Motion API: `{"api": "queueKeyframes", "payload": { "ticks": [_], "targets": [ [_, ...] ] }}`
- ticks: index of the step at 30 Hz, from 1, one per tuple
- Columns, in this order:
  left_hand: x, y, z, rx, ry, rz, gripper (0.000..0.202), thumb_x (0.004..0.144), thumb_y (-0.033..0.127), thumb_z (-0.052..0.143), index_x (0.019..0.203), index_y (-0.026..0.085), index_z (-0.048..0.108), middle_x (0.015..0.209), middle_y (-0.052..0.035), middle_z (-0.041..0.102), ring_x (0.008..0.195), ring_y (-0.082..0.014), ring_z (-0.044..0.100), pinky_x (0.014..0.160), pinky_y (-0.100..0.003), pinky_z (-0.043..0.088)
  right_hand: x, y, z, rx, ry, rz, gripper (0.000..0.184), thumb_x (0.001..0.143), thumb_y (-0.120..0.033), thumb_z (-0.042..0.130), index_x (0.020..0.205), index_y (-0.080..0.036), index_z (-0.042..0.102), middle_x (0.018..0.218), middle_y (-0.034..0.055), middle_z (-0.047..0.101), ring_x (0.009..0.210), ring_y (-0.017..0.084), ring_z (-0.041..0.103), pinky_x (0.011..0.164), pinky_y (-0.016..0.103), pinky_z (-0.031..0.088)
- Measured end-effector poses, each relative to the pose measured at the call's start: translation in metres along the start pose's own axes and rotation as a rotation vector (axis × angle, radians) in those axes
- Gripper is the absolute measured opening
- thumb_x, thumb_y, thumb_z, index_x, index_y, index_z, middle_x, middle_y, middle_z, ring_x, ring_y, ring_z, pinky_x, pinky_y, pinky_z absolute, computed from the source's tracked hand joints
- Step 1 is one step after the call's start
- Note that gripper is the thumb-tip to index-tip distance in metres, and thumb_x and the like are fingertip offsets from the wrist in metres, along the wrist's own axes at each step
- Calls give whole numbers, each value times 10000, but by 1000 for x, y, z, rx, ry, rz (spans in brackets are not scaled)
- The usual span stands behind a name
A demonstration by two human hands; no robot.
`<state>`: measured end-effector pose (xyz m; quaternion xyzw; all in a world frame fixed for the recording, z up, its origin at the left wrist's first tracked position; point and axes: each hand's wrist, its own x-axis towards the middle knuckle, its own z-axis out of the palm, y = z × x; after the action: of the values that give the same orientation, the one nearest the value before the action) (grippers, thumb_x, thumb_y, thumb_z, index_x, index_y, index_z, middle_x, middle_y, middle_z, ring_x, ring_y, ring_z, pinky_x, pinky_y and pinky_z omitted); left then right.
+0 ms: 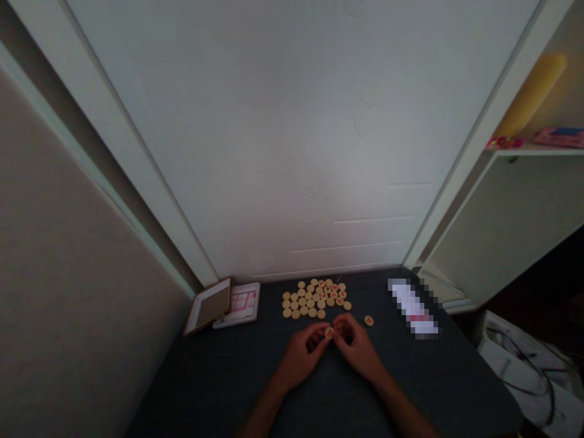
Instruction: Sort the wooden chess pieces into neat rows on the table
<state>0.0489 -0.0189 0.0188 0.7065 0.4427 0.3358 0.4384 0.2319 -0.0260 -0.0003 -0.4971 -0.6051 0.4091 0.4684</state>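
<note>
A round wooden Chinese chess piece with a red character faces up between my hands. The thumb and fingertips of my left hand pinch it from the left. From the other side, the fingertips of my right hand meet it, curled with the thumb against its edge. Just beyond my hands lies a cluster of similar pieces, many plain side up and several showing red characters. One loose piece with a red mark sits apart, to the right of my right hand.
The dark table meets a white panel at its back edge. At the left, a brown-framed tray overlaps a white box with red lines. A pixelated white item lies at the right. Cables rest on a white container beside the table.
</note>
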Motion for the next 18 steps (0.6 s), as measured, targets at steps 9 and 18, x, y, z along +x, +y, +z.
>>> {"api": "queueKeyframes", "payload": {
  "ticks": [9,18],
  "targets": [
    [-1,4,-2,-25,18,-17,369,918,464,599,1191,229,679,947,-50,775,777,-195,682,683,-273,516,0,-3,0,17,-1,-9,237,888,-423,646,1003,-223,593,863,23,681,762,176,650,712,297,524],
    [-1,2,-1,-82,41,-13,345,916,454,612,1161,216,662,898,-47,761,762,-187,682,680,-271,520,-1,-4,-1,-24,-8,10,303,888,-497,638,1004,-217,639,869,39,717,782,192,671,717,304,525]
  ]
}}
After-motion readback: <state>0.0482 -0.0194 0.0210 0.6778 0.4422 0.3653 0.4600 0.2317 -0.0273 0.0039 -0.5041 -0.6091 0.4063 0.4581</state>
